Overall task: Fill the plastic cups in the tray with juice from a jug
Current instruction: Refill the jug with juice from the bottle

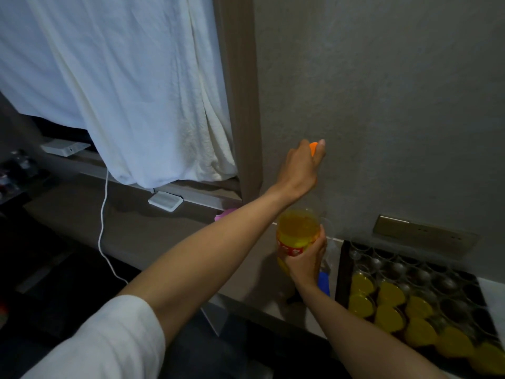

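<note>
Blur is softening the jug (297, 236), so I am reading it only as a clear vessel of yellow juice with a red band; its base is hiding behind the right hand (307, 262). The fingers (322, 242) of that hand are curling round the jug's right side, gripping it over the brown surface (169, 231). Above them, the left hand (300, 166) is clenching a small orange cap (313, 146), of which only a sliver is showing between thumb and forefinger, against the grey wall (382, 105). Right of the right fingers, the black tray (345, 272) is running off the frame's edge. Its near plastic cups (390, 294) are holding juice, while the far ones (410, 269) are looking clear, though I am struggling to separate one cup from the next. Something blue (323, 283) is peeking out just below the right fingers; I cannot tell what it is. Far left of both hands, a white curtain (123, 86) is hanging, with a white cable (102, 228) beneath it.
</note>
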Motion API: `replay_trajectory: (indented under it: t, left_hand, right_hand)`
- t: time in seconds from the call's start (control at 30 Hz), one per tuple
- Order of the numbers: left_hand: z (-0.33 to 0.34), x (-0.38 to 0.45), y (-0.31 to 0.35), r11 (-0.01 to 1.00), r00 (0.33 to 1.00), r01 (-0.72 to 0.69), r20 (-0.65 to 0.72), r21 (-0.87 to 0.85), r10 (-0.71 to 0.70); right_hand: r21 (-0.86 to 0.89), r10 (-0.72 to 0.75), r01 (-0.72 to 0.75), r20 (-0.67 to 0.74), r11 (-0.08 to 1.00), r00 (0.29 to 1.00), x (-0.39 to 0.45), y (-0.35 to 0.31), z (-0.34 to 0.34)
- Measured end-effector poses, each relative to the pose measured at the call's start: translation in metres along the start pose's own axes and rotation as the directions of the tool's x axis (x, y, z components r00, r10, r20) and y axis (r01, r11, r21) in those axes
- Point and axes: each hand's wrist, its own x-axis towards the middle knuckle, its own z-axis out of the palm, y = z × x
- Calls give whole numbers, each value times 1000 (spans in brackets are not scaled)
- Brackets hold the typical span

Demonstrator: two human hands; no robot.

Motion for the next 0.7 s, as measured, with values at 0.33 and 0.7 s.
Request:
replay_trajectory:
  t: [0.33,0.7]
  left_hand:
    - [10,4,6,1000,1000,-18,-5,6,18]
    - [32,33,25,1000,1000,-7,0,-17,7]
  right_hand:
    - [-57,-1,-1,-35,998,999,7,0,-13]
    - [-264,-90,82,-19,961,996,29,2,-69]
